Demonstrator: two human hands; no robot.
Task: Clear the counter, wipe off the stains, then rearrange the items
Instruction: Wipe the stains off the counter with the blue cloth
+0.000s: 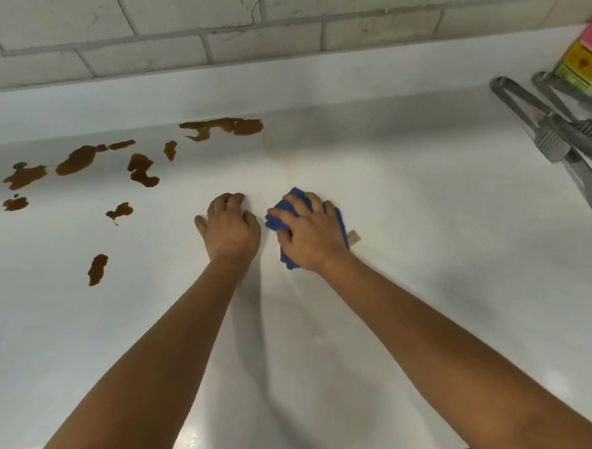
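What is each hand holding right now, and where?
Right hand grips the blue cloth from on top, bunched. Left hand holds nothing, resting on the counter.

Right hand [310, 232] pressing down on a bunched blue cloth [287, 218], fingers curled over it, on the white counter [407, 218]. Small tan tag [353, 236] pokes out just right of that grip. Left hand [229, 227] rests on the counter just left of it, fingers bent, holding nothing. Brown stains [141, 169] spread further left and behind. Grey tongs [536, 119] and slotted spatula [591, 188] well off to the right.
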